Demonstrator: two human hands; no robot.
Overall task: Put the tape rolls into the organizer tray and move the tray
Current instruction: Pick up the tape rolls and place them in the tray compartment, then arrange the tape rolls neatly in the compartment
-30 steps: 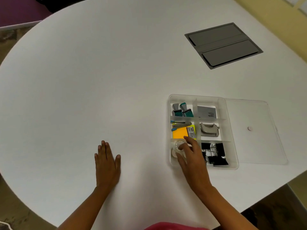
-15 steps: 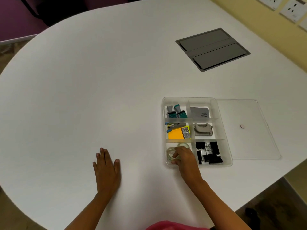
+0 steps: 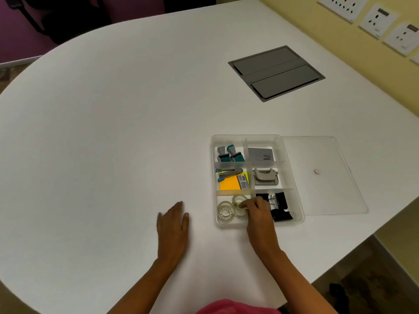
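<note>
A clear plastic organizer tray with six compartments sits on the white table at the right. Its near-left compartment holds clear tape rolls: one lies flat at the left, another lies behind it. My right hand reaches into that compartment, its fingertips pinching a third clear roll that it partly hides. My left hand lies flat on the table left of the tray, fingers together and holding nothing.
The tray's clear lid lies flat just right of the tray. Other compartments hold correction tapes, a grey card, a stapler with sticky notes, a punch and black binder clips. A grey cable hatch is set into the table farther back.
My right hand has shifted right inside the tape compartment, uncovering the left roll. The camera view has tilted up. My left hand stays flat.
</note>
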